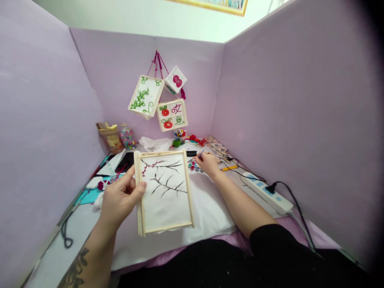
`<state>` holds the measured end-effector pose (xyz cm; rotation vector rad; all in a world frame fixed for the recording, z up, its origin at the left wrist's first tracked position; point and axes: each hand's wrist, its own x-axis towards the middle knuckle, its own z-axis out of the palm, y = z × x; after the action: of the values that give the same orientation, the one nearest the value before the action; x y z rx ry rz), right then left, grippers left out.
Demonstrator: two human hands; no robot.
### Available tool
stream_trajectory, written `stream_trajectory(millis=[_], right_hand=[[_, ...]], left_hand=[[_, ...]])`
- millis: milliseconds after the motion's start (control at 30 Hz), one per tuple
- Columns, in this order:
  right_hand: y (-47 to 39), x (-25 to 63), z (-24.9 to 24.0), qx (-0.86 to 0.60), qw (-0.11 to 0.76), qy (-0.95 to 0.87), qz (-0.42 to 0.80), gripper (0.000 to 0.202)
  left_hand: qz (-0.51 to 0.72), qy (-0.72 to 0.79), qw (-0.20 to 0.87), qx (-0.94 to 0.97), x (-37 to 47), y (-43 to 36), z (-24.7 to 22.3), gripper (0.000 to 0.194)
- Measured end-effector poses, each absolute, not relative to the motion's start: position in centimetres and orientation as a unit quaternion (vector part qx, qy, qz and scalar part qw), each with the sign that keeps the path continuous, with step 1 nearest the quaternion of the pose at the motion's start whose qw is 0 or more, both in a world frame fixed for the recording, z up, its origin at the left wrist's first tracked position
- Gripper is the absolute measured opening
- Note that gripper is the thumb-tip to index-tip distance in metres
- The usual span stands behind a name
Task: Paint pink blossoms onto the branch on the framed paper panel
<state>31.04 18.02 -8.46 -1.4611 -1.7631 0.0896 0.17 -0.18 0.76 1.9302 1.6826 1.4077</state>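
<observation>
My left hand grips the left edge of a wooden-framed panel, thumb on the front face. The panel is raised off the table and slightly tilted. Its white surface carries dark painted branches, with small red blossoms along the upper left one. Farther off, at the right, my right hand pinches a thin paintbrush. Below that hand lies a paint palette with several round colour wells, its left part hidden by the panel.
A power strip with a plugged-in black cable lies at the right. Framed crafts hang on the back partition. A jar of coloured beads and a tub stand back left. A yellow pencil lies near the palette.
</observation>
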Motion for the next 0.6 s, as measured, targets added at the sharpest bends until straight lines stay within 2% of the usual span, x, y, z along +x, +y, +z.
stream_trajectory(millis=[600], right_hand=[[18.14,30.97,-8.70,-0.574,0.402,-0.713,0.014,0.016]], left_hand=[[0.478,0.562,0.098,0.668,0.28,-0.23,0.92,0.065]])
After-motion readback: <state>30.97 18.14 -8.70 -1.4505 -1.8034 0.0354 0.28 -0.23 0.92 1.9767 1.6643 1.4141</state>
